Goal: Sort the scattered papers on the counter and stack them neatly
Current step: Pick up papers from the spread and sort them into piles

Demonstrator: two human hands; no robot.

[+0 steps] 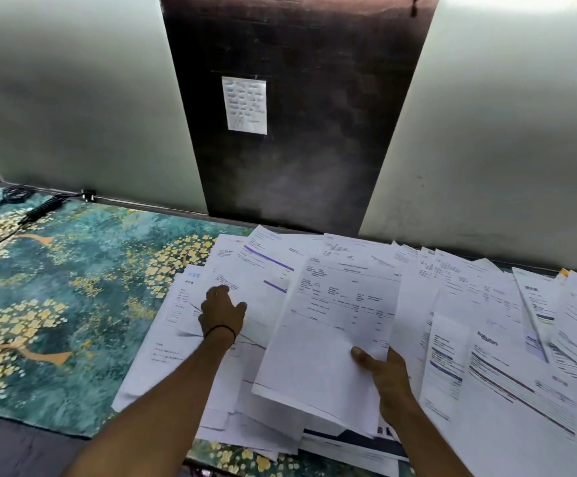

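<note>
Honestly, these papers [486,304] are feather-light, floppy and slick on each other, fanned over the right half of the counter [11,449] on top of the flowery mat [73,270]. So I take them by an edge: my right hand [383,370] pinches a thin bundle [332,321] at its lower right corner, thumb on top, while my left hand [223,311] rests on the heap, fingers stretched out. Nothing really blocks me; the cables [36,208] sit well apart, far left.

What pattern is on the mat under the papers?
Teal-green mat with yellow blossom trees on tan trunks; seen in the head view.
</note>
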